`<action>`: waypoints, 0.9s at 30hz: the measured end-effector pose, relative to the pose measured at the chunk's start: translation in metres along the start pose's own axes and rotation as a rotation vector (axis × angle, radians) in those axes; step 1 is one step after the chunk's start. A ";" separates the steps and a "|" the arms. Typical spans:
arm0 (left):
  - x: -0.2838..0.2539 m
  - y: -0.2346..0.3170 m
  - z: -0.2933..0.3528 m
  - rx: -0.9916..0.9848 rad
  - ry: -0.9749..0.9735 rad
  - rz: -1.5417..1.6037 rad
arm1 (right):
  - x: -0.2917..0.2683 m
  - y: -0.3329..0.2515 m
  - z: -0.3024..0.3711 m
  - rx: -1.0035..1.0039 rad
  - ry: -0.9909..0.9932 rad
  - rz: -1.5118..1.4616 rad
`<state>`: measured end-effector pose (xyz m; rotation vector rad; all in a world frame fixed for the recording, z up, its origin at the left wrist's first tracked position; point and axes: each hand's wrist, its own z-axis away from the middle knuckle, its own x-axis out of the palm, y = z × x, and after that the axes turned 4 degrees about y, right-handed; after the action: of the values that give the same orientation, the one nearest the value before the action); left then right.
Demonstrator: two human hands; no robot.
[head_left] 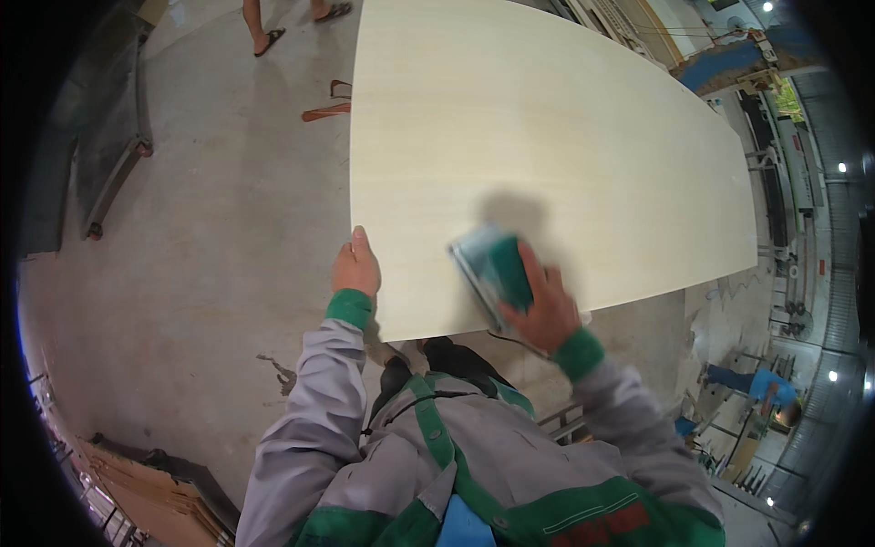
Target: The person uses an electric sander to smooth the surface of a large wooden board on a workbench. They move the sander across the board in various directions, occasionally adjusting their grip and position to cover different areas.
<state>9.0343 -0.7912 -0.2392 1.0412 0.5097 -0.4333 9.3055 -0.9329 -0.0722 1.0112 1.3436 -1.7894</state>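
Well to the left of the left hand, and farther from the body, stands a dark grey, flat-sided object (111, 128) whose kind I cannot tell. Also left of that hand, but nearer the body, is a stack of flat brown sheets (155, 492). Beyond the hand and to its left, a dark sandal (268, 42) shows on another person's foot. Straight beyond the hand, an orange-red metal piece (325, 112) sticks out beside the board's edge.

The left hand (355, 264) is closed on the left edge of a large, pale, flat wooden board (547, 137), near its closest corner, thumb on top; its other fingers are mostly hidden. The board spreads rightward and away from this grip.

Right of it, a green, boxy handheld sander (512, 266) with a grey base sits over the board's near part, blurred. The right hand (547, 310) is curled round the sander's right side, filled by its body. Well to the right of both hands is a person in a blue shirt (770, 387).
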 end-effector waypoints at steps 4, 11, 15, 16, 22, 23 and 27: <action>0.000 -0.004 -0.005 -0.036 -0.043 0.161 | -0.002 0.011 0.091 0.057 0.064 -0.019; 0.003 0.004 -0.009 -0.101 -0.046 0.147 | -0.033 0.038 -0.083 0.062 0.085 0.078; 0.000 0.014 -0.004 -0.122 -0.102 0.042 | -0.058 0.046 -0.305 -0.041 0.178 0.176; -0.005 0.013 -0.004 -0.128 -0.108 0.012 | -0.068 0.044 -0.362 -0.044 0.193 0.191; -0.013 0.023 -0.003 -0.123 -0.024 -0.051 | -0.077 -0.018 -0.592 -0.163 0.239 0.212; -0.014 0.022 -0.003 -0.136 -0.069 -0.062 | -0.066 -0.034 -0.606 -0.270 0.270 0.234; -0.007 0.016 -0.002 -0.165 -0.057 -0.045 | -0.029 -0.097 -0.582 -0.530 -0.049 0.560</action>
<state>9.0375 -0.7815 -0.2244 0.8582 0.5105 -0.4518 9.3437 -0.3438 -0.1017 0.9155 1.2475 -0.9694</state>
